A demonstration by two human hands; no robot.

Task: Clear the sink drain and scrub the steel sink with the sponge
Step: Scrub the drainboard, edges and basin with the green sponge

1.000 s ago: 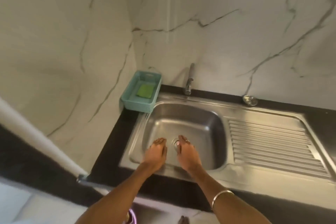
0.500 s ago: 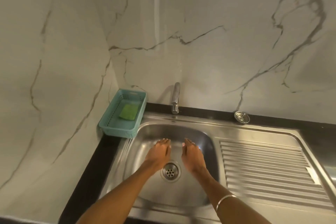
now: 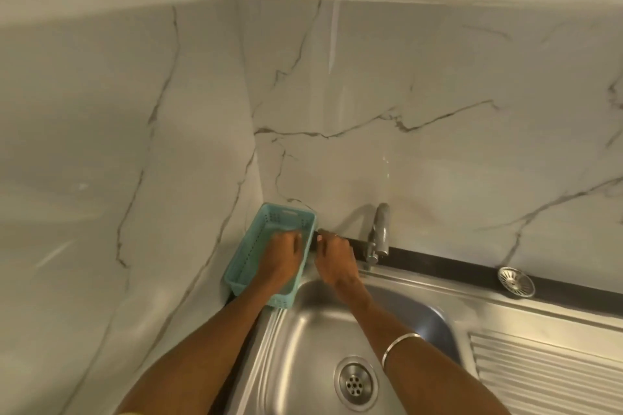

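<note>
Your left hand [image 3: 281, 254] is down inside the teal basket [image 3: 251, 253], which sits on the dark tabletop [image 3: 438, 261] in the wall corner, just beside the back left corner of the steel sink [image 3: 303, 340]. The fingers [image 3: 296, 237] of that hand point into the basket and cover its floor, so you cannot tell whether they are holding anything, and the sponge itself is hidden under the hand. Your right hand [image 3: 335, 259] is just beside the basket's right wall, over the sink's back rim; its fingers [image 3: 322, 239] are curled inward, and whether they grip the basket's edge cannot be told. A thin metal bangle [image 3: 399, 345] circles that forearm over the basin.

The drain [image 3: 355, 382] lies in the floor of the sink, toward you from the basket, its perforated grate uncovered. The tap [image 3: 379, 232] stands at the sink's back rim, to the right of the basket. A loose round strainer [image 3: 515, 281] rests on the tabletop behind the sink, well to the right of the tap. The ribbed draining board [image 3: 546, 371] runs along the right of the basin.
</note>
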